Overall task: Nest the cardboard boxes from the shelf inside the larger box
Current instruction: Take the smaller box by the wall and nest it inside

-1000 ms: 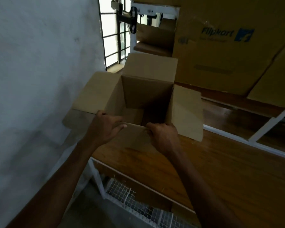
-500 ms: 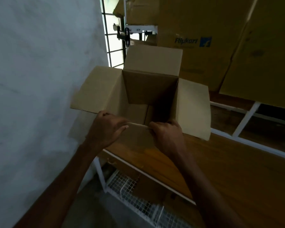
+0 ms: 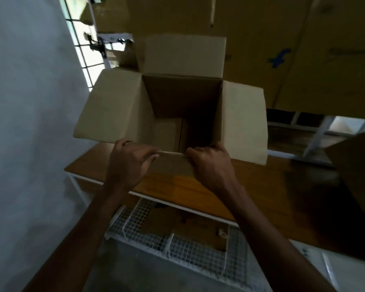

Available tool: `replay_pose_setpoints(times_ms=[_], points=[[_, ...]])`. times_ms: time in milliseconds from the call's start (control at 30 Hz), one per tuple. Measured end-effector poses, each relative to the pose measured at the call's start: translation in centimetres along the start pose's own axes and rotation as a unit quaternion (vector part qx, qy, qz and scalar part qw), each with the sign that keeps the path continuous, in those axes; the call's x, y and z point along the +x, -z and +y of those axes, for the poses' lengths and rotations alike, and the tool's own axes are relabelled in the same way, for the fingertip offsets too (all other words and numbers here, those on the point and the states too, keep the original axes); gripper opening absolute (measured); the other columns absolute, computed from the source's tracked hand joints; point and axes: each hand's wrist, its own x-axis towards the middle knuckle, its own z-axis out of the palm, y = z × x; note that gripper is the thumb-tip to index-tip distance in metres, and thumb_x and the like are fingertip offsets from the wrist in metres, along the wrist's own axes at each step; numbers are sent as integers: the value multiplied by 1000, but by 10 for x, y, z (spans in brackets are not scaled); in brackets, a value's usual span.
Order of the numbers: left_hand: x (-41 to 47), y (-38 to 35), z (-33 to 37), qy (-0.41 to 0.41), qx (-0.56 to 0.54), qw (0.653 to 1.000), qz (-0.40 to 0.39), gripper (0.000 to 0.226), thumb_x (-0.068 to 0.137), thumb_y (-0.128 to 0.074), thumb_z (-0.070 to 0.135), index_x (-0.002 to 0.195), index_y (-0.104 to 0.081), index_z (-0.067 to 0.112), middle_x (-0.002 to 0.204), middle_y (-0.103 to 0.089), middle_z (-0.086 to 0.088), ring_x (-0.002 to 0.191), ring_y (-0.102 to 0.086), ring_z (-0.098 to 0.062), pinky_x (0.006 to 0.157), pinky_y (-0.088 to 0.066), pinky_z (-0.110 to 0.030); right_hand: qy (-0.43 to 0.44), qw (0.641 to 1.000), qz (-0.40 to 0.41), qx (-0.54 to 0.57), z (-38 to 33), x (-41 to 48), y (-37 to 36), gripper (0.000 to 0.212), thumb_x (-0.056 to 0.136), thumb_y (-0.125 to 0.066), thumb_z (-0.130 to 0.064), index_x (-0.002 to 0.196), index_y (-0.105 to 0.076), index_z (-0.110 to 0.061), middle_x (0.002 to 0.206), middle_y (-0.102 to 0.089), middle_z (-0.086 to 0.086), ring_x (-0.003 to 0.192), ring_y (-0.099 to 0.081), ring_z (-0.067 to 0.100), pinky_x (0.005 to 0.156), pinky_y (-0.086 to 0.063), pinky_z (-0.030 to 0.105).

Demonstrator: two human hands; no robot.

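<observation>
Dim storeroom, grey wall to the left of the open box (image 3: pixel 183 98), which stands on a wooden table (image 3: pixel 198 192) with 3 flaps splayed out. Both hands fold its near flap down: left hand (image 3: pixel 128 163) and right hand (image 3: pixel 210 165) each curl closed over the flap's crease. Likely best to press that flap flat against the outside wall so the mouth stays clear. Bigger cartons (image 3: pixel 261 45) lean behind the box; nothing nested inside yet
</observation>
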Motion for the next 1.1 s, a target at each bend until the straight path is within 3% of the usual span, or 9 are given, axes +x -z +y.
replay_pose_setpoints(times_ms=[167,533,700,833,933,1100], points=[[3,3,60,-16,-32,999,9,21,82,-87,15,102,-80,18,94,-81,-1,76,-74,-24,92,-48,-45,-36,998,1,-43,15,-53,45,11,96,-64,-24,106,-70,-23,85,-74,-1,73,-68,22,86,-45,40],[30,-4,227,-66,-110,991,28,19,92,-68,31,106,-77,24,100,-80,4,89,-75,-21,99,-45,-46,-99,989,15,-110,89,-176,158,8,98,-61,-26,102,-68,-24,89,-74,-1,81,-70,23,92,-39,40],[67,-13,332,-80,-129,986,64,19,87,-79,21,106,-78,20,101,-81,0,89,-75,-23,99,-45,-47,-115,983,42,-137,154,-230,226,11,100,-59,-31,103,-67,-24,92,-75,0,86,-71,24,98,-36,43],[103,-28,428,-82,-141,982,95,20,87,-80,19,107,-79,20,102,-81,0,90,-75,-22,101,-44,-49,-119,975,65,-176,224,-273,284,28,97,-45,-40,100,-67,-23,90,-75,1,84,-71,26,96,-39,43],[127,-43,496,-89,-147,978,119,18,91,-75,21,108,-78,21,104,-80,2,93,-75,-21,102,-41,-47,-109,971,76,-199,279,-304,324,17,100,-55,-33,105,-66,-22,95,-76,3,88,-72,28,98,-39,45],[166,-67,594,-79,-162,975,130,18,93,-71,25,110,-77,22,106,-80,1,96,-74,-21,104,-37,-45,-116,963,77,-233,359,-345,380,17,102,-55,-32,109,-66,-22,99,-76,3,92,-72,28,101,-38,47]])
